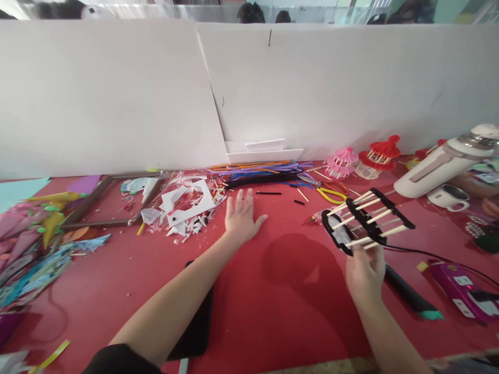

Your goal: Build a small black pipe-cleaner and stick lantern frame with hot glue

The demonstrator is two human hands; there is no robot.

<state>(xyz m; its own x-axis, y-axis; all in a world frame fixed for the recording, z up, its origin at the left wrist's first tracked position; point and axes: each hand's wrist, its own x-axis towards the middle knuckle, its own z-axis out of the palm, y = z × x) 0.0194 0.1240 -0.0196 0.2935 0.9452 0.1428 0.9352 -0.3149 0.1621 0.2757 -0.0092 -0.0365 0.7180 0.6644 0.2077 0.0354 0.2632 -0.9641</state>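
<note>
My right hand (365,272) grips a small frame of pale wooden sticks and black fuzzy pipe cleaners (366,222) above the red table (257,311). The frame is tilted on its side, with a whitish disc (340,232) at its left end. Near the table's middle my left hand (241,218) is stretched out with fingers spread, palm down and holding nothing. Just beyond its fingertips lies a bundle of coloured pipe cleaners (268,174), black ones at its front. A short black piece (268,193) and a loose stick (303,195) lie to the right of that hand.
White cut-out scraps (191,205) are heaped left of centre. Yellow-handled pliers (331,195), pink (342,162) and red (380,156) pavilion-shaped models, a white thermos (440,163), a mug (448,197) and a purple power strip (462,291) stand right. White boards (117,98) wall the back.
</note>
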